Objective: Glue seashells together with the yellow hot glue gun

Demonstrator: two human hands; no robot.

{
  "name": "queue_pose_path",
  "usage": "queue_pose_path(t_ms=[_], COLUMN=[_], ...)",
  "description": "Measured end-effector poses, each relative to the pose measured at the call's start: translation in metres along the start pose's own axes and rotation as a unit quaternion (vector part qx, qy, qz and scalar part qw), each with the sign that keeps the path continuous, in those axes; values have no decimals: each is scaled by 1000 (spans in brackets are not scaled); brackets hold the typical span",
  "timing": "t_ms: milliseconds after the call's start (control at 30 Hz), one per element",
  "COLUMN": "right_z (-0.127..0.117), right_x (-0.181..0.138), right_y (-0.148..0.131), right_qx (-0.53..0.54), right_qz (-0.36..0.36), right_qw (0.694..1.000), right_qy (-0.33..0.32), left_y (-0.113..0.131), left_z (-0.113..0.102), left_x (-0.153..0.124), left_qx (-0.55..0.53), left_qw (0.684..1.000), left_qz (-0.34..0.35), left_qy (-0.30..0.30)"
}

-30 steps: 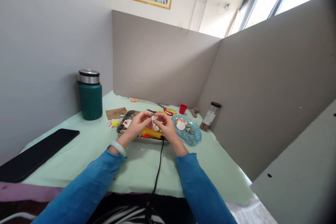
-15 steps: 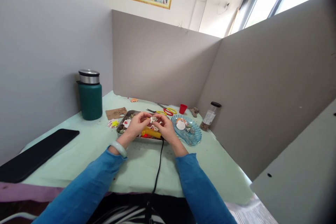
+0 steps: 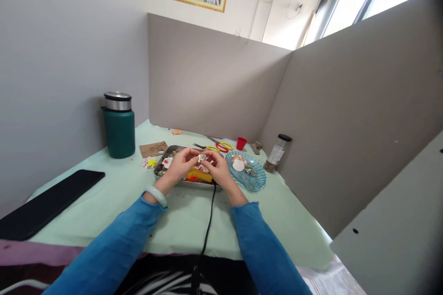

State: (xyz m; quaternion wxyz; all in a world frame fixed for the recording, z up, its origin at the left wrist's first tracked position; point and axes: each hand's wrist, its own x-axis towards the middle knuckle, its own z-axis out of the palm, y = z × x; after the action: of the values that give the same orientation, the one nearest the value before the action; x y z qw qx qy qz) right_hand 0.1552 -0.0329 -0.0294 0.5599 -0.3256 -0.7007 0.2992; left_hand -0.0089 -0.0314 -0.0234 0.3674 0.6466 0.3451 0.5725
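Note:
Between my fingertips is a small whitish piece [image 3: 202, 157], too small to name its kind. My left hand [image 3: 181, 165] and my right hand [image 3: 218, 168] pinch it from either side, over a metal tray [image 3: 159, 176]. Small colourful bits lie in the tray, partly hidden by my hands. Under my hands a yellow tool [image 3: 200, 175], which looks like a glue gun, rests in the tray with a red glow at its left part. From it a black cord [image 3: 209, 221] runs down toward me.
A blue scalloped plate [image 3: 258, 182] with a white disc and small pieces stands right of the tray. Scissors [image 3: 221, 147], a red cup [image 3: 241, 143] and a jar [image 3: 277, 154] are behind. At left are a green thermos [image 3: 119, 133], brown card [image 3: 152, 149] and black mat [image 3: 51, 203].

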Motion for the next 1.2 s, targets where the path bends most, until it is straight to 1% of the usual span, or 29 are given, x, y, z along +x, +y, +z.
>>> queue_pose_path(t_ms=[167, 300, 467, 633, 833, 1200], right_z=[-1, -3, -3, -3, -3, -3], right_x=[0, 1, 0, 0, 0, 1], right_y=[2, 0, -2, -1, 0, 0], right_qx=[48, 80, 105, 111, 118, 118], right_qz=[35, 58, 71, 86, 85, 87], right_qw=[998, 995, 992, 990, 989, 989], right_qy=[12, 18, 6, 2, -2, -6], left_y=[6, 6, 4, 3, 4, 5], left_z=[1, 0, 0, 0, -1, -2], left_x=[-1, -2, -2, -2, -4, -4], left_qx=[-32, -33, 23, 78, 151, 172], left_qw=[999, 999, 998, 994, 982, 973], left_qz=[-8, 20, 45, 75, 113, 155], left_qy=[-15, -17, -31, -22, -6, 7])
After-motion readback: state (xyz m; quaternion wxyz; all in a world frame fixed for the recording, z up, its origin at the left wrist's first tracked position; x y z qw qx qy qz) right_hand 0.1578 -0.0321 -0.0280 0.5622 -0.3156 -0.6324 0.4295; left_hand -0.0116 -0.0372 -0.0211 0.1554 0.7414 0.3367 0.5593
